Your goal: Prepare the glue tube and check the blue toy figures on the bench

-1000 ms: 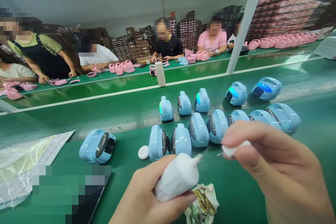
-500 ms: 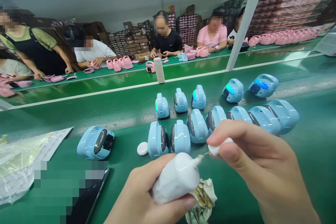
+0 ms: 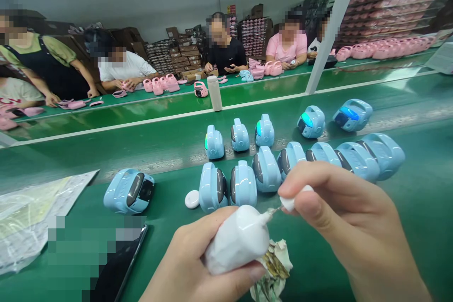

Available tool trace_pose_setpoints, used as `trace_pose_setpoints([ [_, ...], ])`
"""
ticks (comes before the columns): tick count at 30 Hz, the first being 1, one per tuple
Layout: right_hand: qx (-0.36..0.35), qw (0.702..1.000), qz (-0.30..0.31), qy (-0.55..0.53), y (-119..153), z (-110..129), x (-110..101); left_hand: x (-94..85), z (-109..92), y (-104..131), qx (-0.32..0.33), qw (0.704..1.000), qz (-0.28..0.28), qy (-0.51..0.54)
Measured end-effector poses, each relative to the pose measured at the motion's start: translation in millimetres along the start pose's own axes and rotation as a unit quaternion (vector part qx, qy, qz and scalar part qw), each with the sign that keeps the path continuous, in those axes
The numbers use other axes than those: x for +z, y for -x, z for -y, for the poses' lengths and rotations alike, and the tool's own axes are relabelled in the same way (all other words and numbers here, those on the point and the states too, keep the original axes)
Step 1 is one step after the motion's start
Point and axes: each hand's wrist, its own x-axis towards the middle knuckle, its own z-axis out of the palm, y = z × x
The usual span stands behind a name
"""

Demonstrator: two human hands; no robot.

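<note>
Since a second ago your right hand (image 3: 354,226) brought its pinched white cap (image 3: 292,202) against the nozzle of the white tube (image 3: 239,238) your left hand (image 3: 198,269) grips steady.

My left hand (image 3: 198,264) and my right hand (image 3: 350,231) are both bare: no gloves, rings or watch that I can see. The wrists run out of the bottom edge uncovered, with no sleeve or cuff showing. My thumbnails are short and unpainted. That is all I see of myself.
</note>
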Motion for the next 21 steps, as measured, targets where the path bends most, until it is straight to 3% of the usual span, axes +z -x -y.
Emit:
trace_pose_setpoints([
  [8, 0.004, 0.998, -0.002, -0.063, -1.1, -4.7, 8.1, -2.0, 2.3, -0.2, -0.013, 0.998, 0.026, -0.058],
  [21, 0.022, 0.990, 0.019, -0.136, -3.8, -9.4, 13.0, -1.1, 4.7, -2.5, -0.053, 0.996, 0.070, 0.008],
])
